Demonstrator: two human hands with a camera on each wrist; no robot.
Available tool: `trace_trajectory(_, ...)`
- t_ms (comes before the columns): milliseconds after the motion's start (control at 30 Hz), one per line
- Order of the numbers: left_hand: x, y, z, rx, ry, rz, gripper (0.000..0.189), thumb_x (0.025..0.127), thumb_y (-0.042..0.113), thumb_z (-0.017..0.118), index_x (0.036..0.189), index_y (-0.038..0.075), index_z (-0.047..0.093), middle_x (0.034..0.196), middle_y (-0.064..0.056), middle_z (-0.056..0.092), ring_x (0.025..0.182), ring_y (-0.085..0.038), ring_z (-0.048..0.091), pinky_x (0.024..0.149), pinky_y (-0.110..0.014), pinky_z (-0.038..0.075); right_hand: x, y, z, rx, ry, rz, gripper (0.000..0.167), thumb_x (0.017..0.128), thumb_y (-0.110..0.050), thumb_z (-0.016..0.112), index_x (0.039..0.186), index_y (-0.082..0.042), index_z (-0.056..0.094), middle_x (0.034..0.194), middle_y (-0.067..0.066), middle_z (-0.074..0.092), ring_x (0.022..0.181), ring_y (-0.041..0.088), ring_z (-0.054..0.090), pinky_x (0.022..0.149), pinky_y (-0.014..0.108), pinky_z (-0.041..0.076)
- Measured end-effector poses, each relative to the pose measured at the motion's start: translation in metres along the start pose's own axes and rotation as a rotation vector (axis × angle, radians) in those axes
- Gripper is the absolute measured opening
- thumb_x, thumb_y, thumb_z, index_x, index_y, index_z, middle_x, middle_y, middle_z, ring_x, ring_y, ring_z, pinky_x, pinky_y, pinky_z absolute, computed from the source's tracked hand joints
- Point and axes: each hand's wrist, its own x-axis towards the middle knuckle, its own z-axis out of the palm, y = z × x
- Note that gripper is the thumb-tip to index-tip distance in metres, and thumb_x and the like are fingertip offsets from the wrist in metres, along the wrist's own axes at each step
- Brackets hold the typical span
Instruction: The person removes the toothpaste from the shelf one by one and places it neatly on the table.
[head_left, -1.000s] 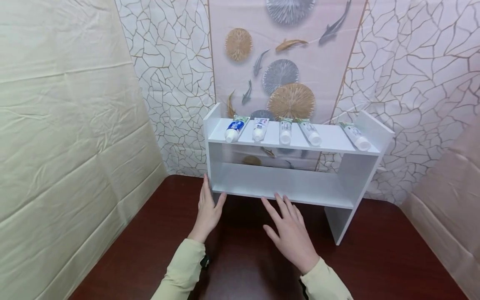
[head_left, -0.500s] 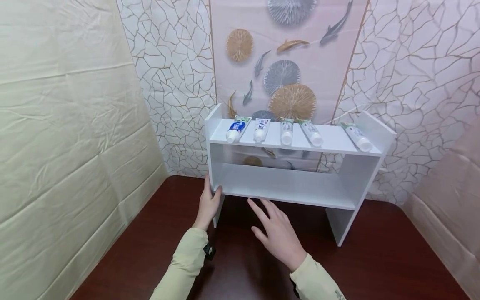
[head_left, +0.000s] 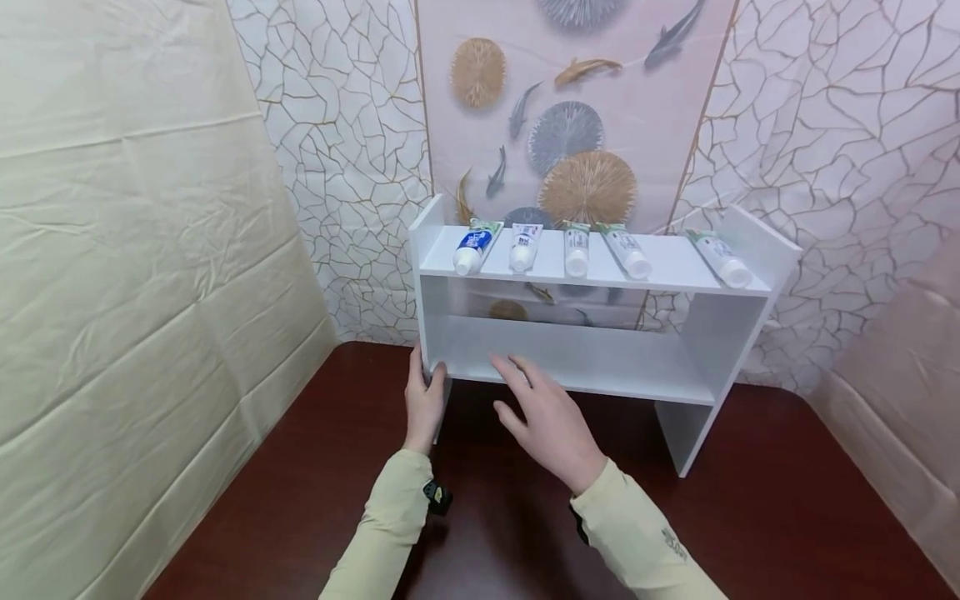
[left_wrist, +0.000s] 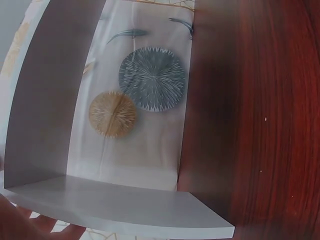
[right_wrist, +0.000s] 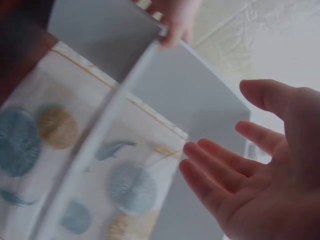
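Note:
A white two-tier shelf [head_left: 570, 354] stands on the dark red-brown table. My left hand [head_left: 424, 408] grips its left side panel low down, thumb at the front edge and fingers on the outer face. In the left wrist view, fingers [left_wrist: 42, 222] show behind that panel. My right hand [head_left: 551, 425] hovers before the lower board, fingers spread and holding nothing. The right wrist view shows its bare palm [right_wrist: 265, 195]. On the top board lie several toothpaste tubes, caps forward: a blue-and-white one [head_left: 476, 247] at the left, and a green-and-white one [head_left: 720, 258] at the right.
The table [head_left: 300, 467] reaches out on both sides of the shelf. Behind it hangs a patterned cloth [head_left: 337, 167] with fish and round motifs. Beige cloth [head_left: 150, 292] closes off the left, and another cloth [head_left: 892, 358] stands at the right.
My left hand has closed round the shelf's left panel, having lain flatter beside it. The right hand has moved left and upward, toward the lower board. The tubes lie as before.

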Motion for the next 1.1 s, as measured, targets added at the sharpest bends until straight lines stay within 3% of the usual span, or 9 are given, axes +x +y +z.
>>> trace_trajectory(200,0.002,0.0,0.001,-0.019,0.027,-0.004,0.053,0.1,0.018,0.051,0.149,0.031,0.036,0.147,-0.009,0.047,0.132,-0.03,0.048,0.106,-0.052,0.039,0.031,-0.013,-0.01,0.009,0.013,-0.085,0.062,0.09,-0.015,0.068,0.146,-0.017,0.044,0.139,0.016,0.053,0.121,0.031,0.057,0.096,0.046,0.049)
trace_trajectory(300,-0.004,0.012,0.001,-0.005,0.033,0.007,0.052,0.1,0.014,0.05,0.15,0.022,0.037,0.142,-0.015,0.051,0.125,-0.034,0.053,0.099,-0.052,0.044,0.047,-0.02,-0.016,-0.021,0.062,-0.099,0.062,0.089,-0.013,0.067,0.147,-0.017,0.044,0.136,0.016,0.055,0.117,0.032,0.059,0.091,0.048,0.05)
trace_trajectory(433,-0.012,0.032,0.0,0.027,0.024,0.027,0.051,0.099,0.01,0.049,0.149,0.015,0.038,0.138,-0.019,0.053,0.121,-0.036,0.055,0.095,-0.051,0.047,0.069,-0.024,-0.026,-0.113,0.178,-0.068,0.062,0.088,-0.014,0.066,0.146,-0.019,0.045,0.124,0.012,0.061,0.102,0.029,0.063,0.075,0.044,0.052)
trace_trajectory(567,-0.005,0.01,0.004,0.058,0.049,0.056,0.052,0.099,0.016,0.05,0.149,0.026,0.038,0.142,-0.012,0.052,0.126,-0.032,0.053,0.1,-0.053,0.043,0.089,-0.023,-0.033,-0.191,0.236,-0.029,0.061,0.089,-0.017,0.066,0.145,-0.02,0.044,0.109,0.01,0.063,0.079,0.026,0.061,0.061,0.039,0.049)
trace_trajectory(667,0.002,-0.009,0.007,0.06,0.07,0.07,0.052,0.099,0.02,0.05,0.148,0.034,0.038,0.144,-0.007,0.051,0.128,-0.03,0.052,0.102,-0.054,0.042,0.105,-0.022,-0.035,-0.205,0.226,0.001,0.061,0.089,-0.019,0.065,0.146,-0.02,0.043,0.097,0.01,0.061,0.066,0.023,0.052,0.053,0.037,0.044)
trace_trajectory(800,0.002,-0.009,0.006,0.064,0.08,0.071,0.052,0.1,0.021,0.05,0.148,0.035,0.038,0.145,-0.006,0.05,0.13,-0.029,0.05,0.103,-0.054,0.04,0.121,-0.025,-0.035,-0.228,0.182,0.035,0.061,0.089,-0.02,0.064,0.146,-0.019,0.043,0.087,0.01,0.057,0.061,0.023,0.048,0.048,0.035,0.041)
trace_trajectory(1100,0.0,-0.009,0.005,0.05,0.08,0.042,0.051,0.1,0.021,0.051,0.148,0.035,0.037,0.146,-0.005,0.05,0.13,-0.029,0.05,0.103,-0.055,0.04,0.137,-0.031,-0.029,-0.262,0.15,0.065,0.041,0.092,-0.028,0.061,0.129,-0.012,0.055,0.089,0.014,0.06,0.069,0.03,0.059,0.051,0.039,0.047)
